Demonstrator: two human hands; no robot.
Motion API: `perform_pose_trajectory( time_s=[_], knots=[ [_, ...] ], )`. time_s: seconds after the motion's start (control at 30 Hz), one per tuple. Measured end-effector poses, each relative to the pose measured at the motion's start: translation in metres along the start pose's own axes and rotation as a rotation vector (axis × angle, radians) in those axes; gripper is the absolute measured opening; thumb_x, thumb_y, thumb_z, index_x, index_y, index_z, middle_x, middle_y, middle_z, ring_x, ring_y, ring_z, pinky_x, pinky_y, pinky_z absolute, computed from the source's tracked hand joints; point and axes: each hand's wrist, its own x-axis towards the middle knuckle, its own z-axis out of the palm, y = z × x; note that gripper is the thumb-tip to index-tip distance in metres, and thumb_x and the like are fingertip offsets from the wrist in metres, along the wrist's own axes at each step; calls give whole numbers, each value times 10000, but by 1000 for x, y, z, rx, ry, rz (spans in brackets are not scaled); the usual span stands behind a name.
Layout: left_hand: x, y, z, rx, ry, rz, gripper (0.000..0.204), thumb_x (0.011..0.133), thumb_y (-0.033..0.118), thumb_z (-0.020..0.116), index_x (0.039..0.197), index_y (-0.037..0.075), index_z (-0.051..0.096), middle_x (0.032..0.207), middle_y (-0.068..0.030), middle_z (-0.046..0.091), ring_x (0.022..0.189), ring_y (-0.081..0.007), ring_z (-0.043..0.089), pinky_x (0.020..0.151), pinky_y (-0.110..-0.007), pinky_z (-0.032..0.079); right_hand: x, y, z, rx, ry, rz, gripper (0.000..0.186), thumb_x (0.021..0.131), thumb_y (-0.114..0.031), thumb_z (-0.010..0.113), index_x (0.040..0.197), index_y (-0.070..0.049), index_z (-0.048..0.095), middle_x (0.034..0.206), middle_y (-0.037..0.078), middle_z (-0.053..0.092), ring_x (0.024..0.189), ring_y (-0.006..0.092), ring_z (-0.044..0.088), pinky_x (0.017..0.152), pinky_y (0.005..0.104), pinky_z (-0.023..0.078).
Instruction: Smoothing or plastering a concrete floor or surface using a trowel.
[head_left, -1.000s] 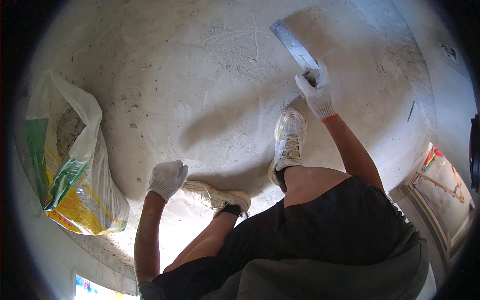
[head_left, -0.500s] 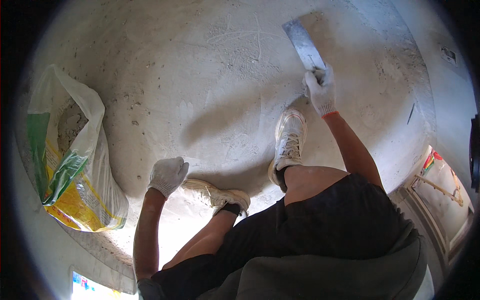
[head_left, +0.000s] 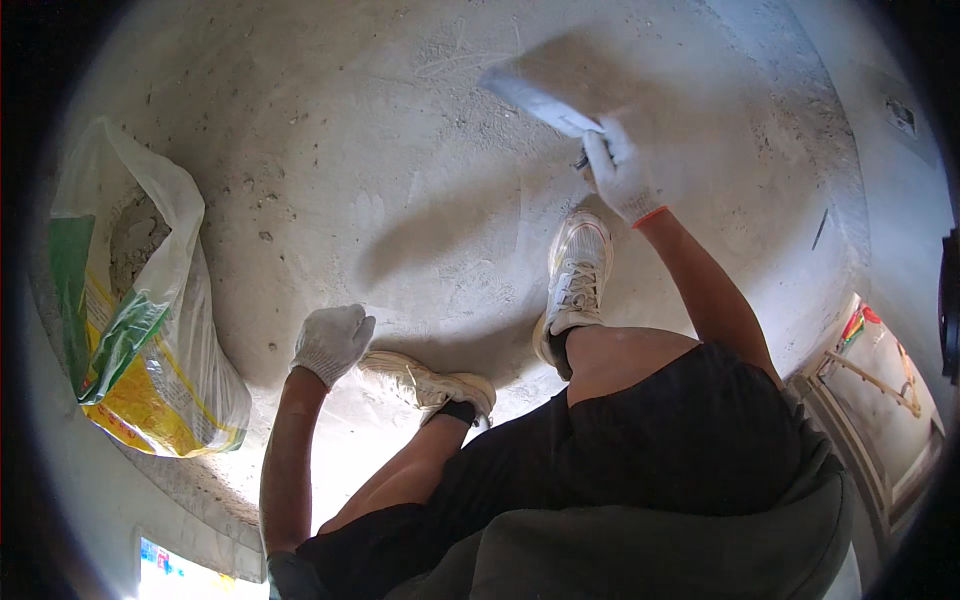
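The gloved right hand grips a flat trowel by its handle; the motion-blurred blade points toward the far edge of the concrete floor. The gloved left hand, fingers curled, is positioned beside the left shoe. A plastic bag containing grey material stands near the floor's left edge.

The rough grey floor is supporting an open plastic bag and two white shoes; small crumbs are lying beside the bag.
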Motion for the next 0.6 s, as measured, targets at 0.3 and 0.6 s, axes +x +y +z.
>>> perform_pose_trajectory(
  time_s=[0.3, 0.6],
  knots=[
    [-2, 2, 0, 5, -18, -3, 308, 909, 285, 598, 736, 31, 611, 703, -181, 633, 684, -371, 644, 674, -477, 516, -33, -13, 17, -342, -184, -301, 247, 997, -205, 524, 1180, -53, 593, 703, 105, 657, 601, 254, 662, 572, 376, 521],
    [-5, 0, 2, -6, -31, -10, 313, 915, 296, 592, 746, 33, 613, 703, -181, 638, 686, -370, 646, 679, -475, 519, -54, -31, 44, -363, -480, -306, 271, 977, -210, 542, 1204, -68, 580, 749, 108, 685, 648, 318, 672, 607, 438, 529]
  ],
)
